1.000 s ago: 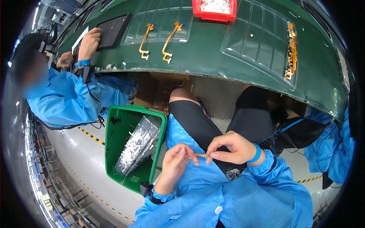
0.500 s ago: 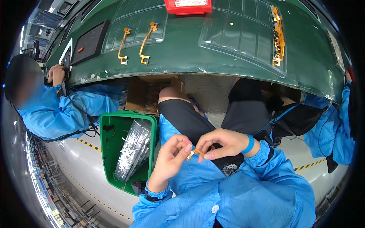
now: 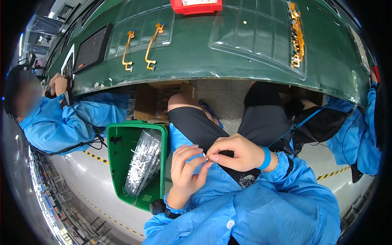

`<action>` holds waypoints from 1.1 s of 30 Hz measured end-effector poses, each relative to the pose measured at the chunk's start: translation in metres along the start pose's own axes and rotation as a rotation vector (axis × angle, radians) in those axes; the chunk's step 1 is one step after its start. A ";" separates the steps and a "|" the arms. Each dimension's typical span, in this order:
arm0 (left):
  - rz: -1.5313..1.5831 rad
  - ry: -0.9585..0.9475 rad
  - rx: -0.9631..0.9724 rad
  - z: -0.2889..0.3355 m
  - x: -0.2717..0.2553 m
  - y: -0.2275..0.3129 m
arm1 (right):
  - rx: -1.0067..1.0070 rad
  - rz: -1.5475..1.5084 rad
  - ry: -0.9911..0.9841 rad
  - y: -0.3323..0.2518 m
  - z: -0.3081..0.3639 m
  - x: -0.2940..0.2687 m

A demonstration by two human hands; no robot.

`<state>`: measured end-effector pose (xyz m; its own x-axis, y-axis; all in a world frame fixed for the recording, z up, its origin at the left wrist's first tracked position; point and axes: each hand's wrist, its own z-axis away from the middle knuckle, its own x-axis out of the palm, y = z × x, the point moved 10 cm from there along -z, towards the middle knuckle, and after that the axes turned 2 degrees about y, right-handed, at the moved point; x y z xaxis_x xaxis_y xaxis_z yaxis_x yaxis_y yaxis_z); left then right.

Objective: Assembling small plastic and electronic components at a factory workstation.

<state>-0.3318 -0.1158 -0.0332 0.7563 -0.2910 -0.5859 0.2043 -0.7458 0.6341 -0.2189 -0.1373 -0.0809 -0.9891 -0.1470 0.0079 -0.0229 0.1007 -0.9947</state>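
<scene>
Above my lap, my left hand (image 3: 188,169) and my right hand (image 3: 239,153) meet fingertip to fingertip. Between them is a small orange flex cable (image 3: 208,159), mostly hidden by the fingers, with only a tiny bit showing. My right thumb and index finger pinch it. The left fingers are curled, with thumb and fingertips closed at the same piece. On the green table lie two more orange flex cables, one at the left (image 3: 128,51) and a longer one beside it (image 3: 152,47). A row of several stacked flex cables (image 3: 298,36) lies at the right.
Clear plastic trays (image 3: 253,34) lie on the green table (image 3: 183,49), with a red bin (image 3: 196,7) at the far edge. A green bin (image 3: 165,163) holding plastic trays and white strips stands left of my lap. Co-workers in blue sit at left (image 3: 77,122) and right.
My hands have drawn closer together, and the orange cable between them is now mostly covered. My left hand has turned and shifted slightly right. The table view has moved slightly left.
</scene>
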 end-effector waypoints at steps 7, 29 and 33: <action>0.036 0.048 -0.024 0.002 -0.004 0.000 | 0.006 -0.097 -0.095 -0.001 0.001 0.008; 0.014 0.108 -0.137 0.009 -0.026 -0.002 | 0.014 -0.111 -0.011 0.001 0.005 0.004; -0.015 0.042 -0.070 0.007 -0.007 0.008 | 0.017 -0.092 -0.020 -0.004 0.007 0.006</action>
<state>-0.3398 -0.1234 -0.0276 0.7782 -0.2530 -0.5748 0.2578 -0.7059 0.6597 -0.2243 -0.1453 -0.0775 -0.9798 -0.1747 0.0978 -0.1112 0.0690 -0.9914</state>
